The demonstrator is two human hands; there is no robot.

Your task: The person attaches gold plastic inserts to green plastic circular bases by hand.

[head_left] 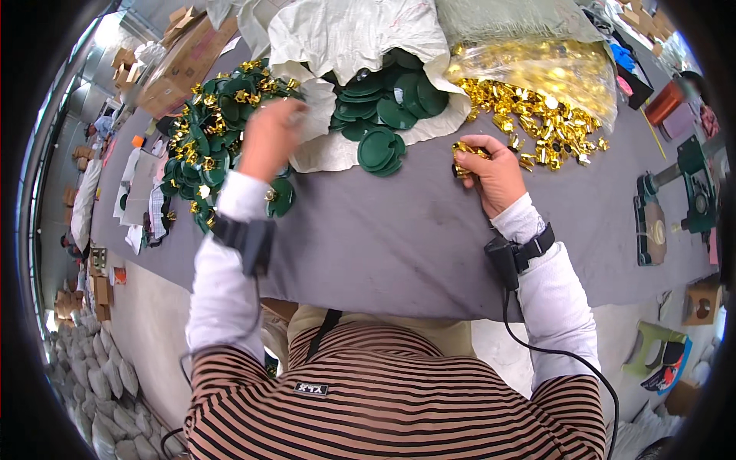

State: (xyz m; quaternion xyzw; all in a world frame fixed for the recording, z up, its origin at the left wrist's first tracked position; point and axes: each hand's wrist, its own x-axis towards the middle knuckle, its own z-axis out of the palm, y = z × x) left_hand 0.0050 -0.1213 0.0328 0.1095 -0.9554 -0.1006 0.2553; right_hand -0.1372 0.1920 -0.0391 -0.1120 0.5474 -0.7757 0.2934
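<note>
My right hand (500, 175) is closed around a few shiny gold pieces (464, 159), held above the grey cloth left of a loose heap of the same gold pieces (548, 126). My left hand (268, 136) is smeared by motion, so its fingers cannot be made out. It hovers at the right side of a pile of green discs with gold pieces on them (203, 138). Plain green discs (418, 96) spill from the mouth of a white woven sack (360, 34) between my hands. A small stack of green discs (378, 151) lies at the sack's near edge.
A clear plastic bag of gold pieces (567, 73) lies behind the gold heap. At the right stands a green metal hand press (690, 188). Papers and cloth scraps (146, 192) lie at the table's left, with a large cardboard box (184, 73) behind.
</note>
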